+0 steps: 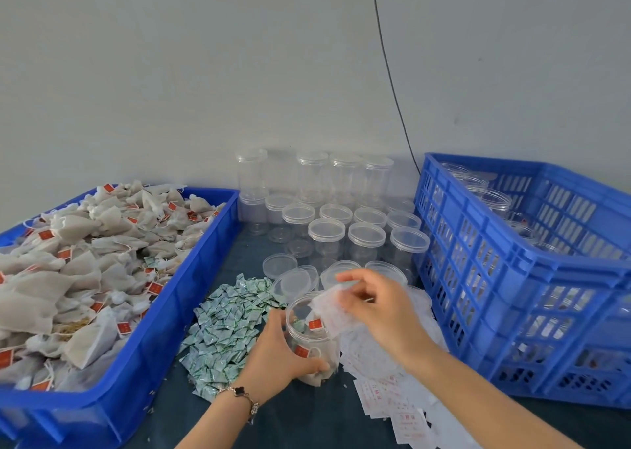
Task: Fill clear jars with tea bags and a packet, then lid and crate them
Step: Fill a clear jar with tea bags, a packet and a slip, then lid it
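Two hands on it: left hand (278, 353) wraps the jar (312, 341), upright. Right hand (375, 307) fingers pinch a white packet (333, 308) at its mouth, just above-right.

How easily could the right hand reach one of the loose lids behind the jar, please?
Probably easily: the right hand hovers just over the jar, and the loose lids lie right behind it with nothing between. It would first have to let go of the white paper.

Black cable (392, 83) down a pale grey wall (205, 73); dark tabletop (307, 414).
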`<state>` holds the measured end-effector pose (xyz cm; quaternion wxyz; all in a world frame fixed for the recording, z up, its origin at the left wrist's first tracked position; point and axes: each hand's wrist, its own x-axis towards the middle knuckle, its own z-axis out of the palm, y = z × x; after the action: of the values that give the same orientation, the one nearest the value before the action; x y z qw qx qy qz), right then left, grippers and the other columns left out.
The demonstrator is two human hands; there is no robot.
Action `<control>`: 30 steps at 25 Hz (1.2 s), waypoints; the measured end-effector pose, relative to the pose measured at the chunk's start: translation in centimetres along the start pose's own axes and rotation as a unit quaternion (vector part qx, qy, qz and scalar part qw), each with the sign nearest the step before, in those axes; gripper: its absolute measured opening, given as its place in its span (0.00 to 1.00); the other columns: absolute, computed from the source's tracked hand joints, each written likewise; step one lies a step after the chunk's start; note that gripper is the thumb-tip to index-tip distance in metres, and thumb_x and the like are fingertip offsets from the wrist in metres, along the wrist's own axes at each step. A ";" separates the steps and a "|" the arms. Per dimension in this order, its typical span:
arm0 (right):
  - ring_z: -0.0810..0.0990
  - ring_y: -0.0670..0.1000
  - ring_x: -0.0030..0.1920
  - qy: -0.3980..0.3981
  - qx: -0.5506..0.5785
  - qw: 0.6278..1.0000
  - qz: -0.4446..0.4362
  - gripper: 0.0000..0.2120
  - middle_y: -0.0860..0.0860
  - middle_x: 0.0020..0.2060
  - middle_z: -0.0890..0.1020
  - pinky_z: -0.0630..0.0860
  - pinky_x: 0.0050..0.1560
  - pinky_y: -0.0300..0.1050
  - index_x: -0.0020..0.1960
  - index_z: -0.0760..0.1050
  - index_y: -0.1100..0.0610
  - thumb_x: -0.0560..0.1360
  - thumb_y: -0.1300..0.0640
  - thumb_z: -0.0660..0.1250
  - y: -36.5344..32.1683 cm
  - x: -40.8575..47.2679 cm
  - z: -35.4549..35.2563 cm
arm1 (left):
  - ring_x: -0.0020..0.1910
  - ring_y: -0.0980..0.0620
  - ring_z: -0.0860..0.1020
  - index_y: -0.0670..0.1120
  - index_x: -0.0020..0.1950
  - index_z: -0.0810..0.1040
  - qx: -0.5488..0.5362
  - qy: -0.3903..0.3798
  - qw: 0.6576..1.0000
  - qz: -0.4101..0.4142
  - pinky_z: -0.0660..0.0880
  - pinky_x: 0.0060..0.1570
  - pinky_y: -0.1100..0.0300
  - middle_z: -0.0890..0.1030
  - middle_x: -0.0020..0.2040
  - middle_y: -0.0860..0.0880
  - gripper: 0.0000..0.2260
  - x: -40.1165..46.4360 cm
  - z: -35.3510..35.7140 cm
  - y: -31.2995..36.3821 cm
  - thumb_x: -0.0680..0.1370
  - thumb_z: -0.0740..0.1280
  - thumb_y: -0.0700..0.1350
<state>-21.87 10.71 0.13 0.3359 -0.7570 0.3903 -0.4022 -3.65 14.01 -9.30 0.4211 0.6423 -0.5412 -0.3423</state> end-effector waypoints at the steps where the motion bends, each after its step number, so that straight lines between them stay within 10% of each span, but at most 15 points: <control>1: 0.80 0.40 0.38 0.004 -0.019 1.000 0.013 0.05 0.44 0.35 0.83 0.74 0.39 0.32 0.44 0.77 0.46 0.73 0.56 0.71 -0.2 0.4 1.2 | 0.47 0.63 0.78 0.55 0.52 0.67 0.000 -0.001 1.000 0.000 0.77 0.45 0.66 0.79 0.50 0.57 0.35 0.0 0.0 -0.1 0.51 0.80 0.55; 13: 0.74 0.44 0.51 0.011 -0.256 0.966 -0.043 0.09 0.45 0.51 0.79 0.70 0.49 0.35 0.54 0.78 0.51 0.77 0.50 0.63 1.9 1.3 3.8 | 0.43 0.61 0.77 0.56 0.51 0.66 0.040 -0.014 0.999 0.012 0.71 0.36 0.71 0.77 0.48 0.55 0.33 0.2 -0.2 -0.2 0.54 0.80 0.55; 20: 0.69 0.51 0.61 -0.124 -0.349 0.914 -0.167 0.14 0.51 0.54 0.80 0.66 0.60 0.47 0.56 0.78 0.58 0.79 0.51 0.60 0.7 -1.4 -2.8 | 0.43 0.64 0.77 0.59 0.54 0.68 0.109 0.034 0.992 0.062 0.73 0.38 0.66 0.78 0.45 0.61 0.35 -0.1 -0.3 6.2 0.53 0.82 0.51; 26: 0.76 0.50 0.52 0.138 -0.357 0.870 -0.310 0.10 0.50 0.46 0.82 0.70 0.55 0.41 0.51 0.81 0.57 0.72 0.55 0.66 -5.7 -0.9 -15.2 | 0.44 0.64 0.79 0.71 0.55 0.63 0.079 0.013 0.968 0.237 0.73 0.40 0.67 0.78 0.47 0.64 0.40 0.8 1.7 22.7 0.49 0.80 0.59; 30: 0.75 0.49 0.47 0.237 -0.413 0.841 -0.257 0.10 0.50 0.44 0.82 0.65 0.49 0.37 0.51 0.82 0.56 0.71 0.55 0.70 -9.8 1.7 -25.6 | 0.51 0.60 0.78 0.72 0.59 0.59 0.024 -0.023 0.916 0.400 0.77 0.47 0.63 0.72 0.58 0.55 0.42 3.9 5.1 34.1 0.51 0.77 0.61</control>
<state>-40.38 8.90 20.30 -0.2261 -0.7803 0.3794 -0.4428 -21.41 7.26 19.72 0.4946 0.3742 -0.7706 -0.1465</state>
